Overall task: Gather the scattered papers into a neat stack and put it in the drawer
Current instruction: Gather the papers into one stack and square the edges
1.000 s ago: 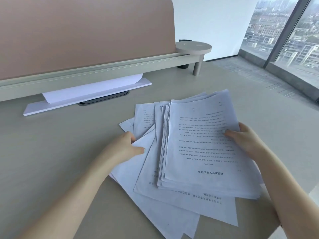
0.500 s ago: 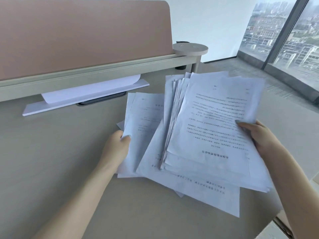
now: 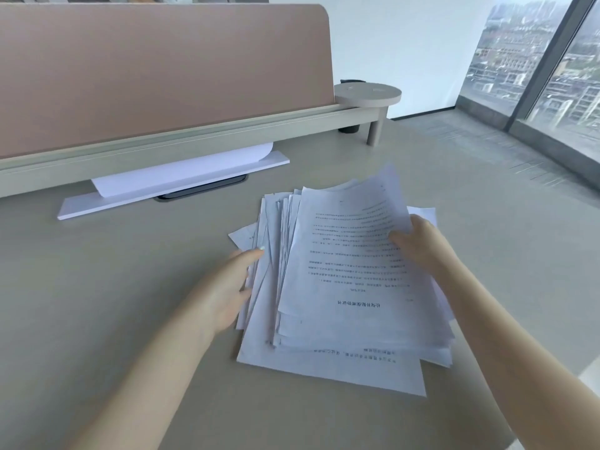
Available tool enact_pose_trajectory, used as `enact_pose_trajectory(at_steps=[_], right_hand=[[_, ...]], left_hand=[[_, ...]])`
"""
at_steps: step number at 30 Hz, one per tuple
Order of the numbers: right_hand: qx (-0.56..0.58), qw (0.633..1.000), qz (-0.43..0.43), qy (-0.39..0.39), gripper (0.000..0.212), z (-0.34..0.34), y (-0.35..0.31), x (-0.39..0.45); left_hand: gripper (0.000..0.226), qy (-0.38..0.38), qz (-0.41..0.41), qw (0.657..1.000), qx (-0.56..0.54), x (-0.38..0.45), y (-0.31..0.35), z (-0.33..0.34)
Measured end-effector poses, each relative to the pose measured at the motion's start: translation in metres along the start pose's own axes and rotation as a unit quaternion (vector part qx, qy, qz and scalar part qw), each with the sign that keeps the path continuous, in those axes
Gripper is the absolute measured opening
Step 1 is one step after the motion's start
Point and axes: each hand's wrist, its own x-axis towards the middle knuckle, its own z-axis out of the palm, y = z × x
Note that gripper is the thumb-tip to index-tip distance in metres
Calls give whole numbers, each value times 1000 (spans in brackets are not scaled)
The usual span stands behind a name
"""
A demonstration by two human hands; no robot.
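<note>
A person's two hands are bracketing a loose pile of printed papers (image 3: pixel 350 287) lying on a beige desk (image 3: pixel 97 287). The left hand (image 3: pixel 227 287) is pressing its straightened fingers against the pile's left edge, while the right hand (image 3: pixel 418 245) is gripping the right edge, thumb lying on the top sheet and fingers curling beneath. Sheets are fanning out unevenly at the pile's left and near edges. Behind, one white sheet (image 3: pixel 181 177) is resting on a narrow white shelf (image 3: pixel 97 206) under a tan divider panel (image 3: pixel 162 76).
</note>
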Motion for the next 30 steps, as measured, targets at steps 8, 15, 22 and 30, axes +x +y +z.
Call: enact_pose_trajectory(at_steps=[8,15,22,30], right_hand=[[21,999,19,37,28,6,7,-10],[15,998,-3,61,25,8,13,-18],[-15,993,-42,106,19,18,20,-20],[-22,991,-59,119,17,24,20,-21]], left_hand=[[61,-58,-112,990,-65,3,18,-2],[21,5,49,940,338,-6,-1,23],[30,80,146,863,477,-2,-25,36],[12,37,137,971,191,-10,-8,47]])
